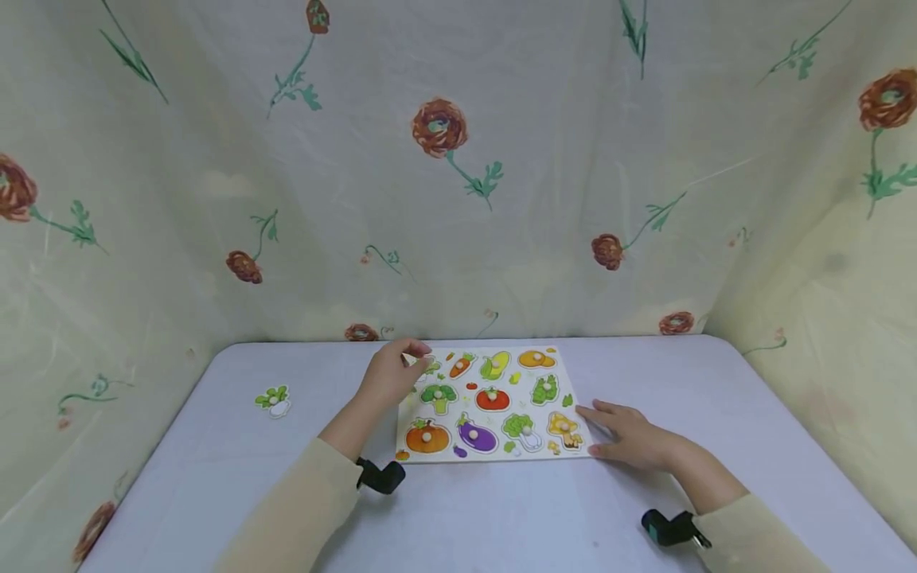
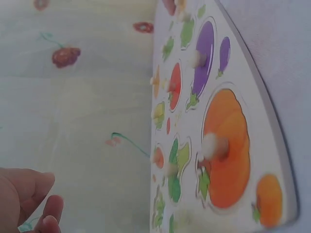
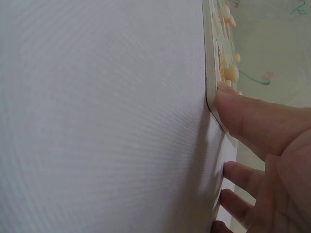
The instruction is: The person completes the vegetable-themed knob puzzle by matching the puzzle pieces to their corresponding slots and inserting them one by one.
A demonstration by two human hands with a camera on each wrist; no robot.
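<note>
A white wooden puzzle board (image 1: 520, 402) with knobbed vegetable pieces lies on the table. My left hand (image 1: 390, 374) hovers over its far left corner, thumb and forefinger apart, beside a green leafy picture (image 1: 432, 367) partly covered by the fingers. In the left wrist view the fingertips (image 2: 47, 182) are bent, with nothing showing between them. My right hand (image 1: 630, 436) rests at the board's near right corner, its thumb (image 3: 233, 109) against the board's edge and the other fingers stretched out over the table. A piece with green leaves and a white bulb (image 1: 274, 402) lies left of the board.
The table has a white cloth (image 1: 501, 517). A flowered curtain (image 1: 530, 239) rises behind and at both sides. On the board sit the pumpkin (image 1: 427, 438), eggplant (image 1: 478, 437), tomato (image 1: 501, 402), broccoli (image 1: 439, 405) and mushroom (image 1: 562, 426), among several others.
</note>
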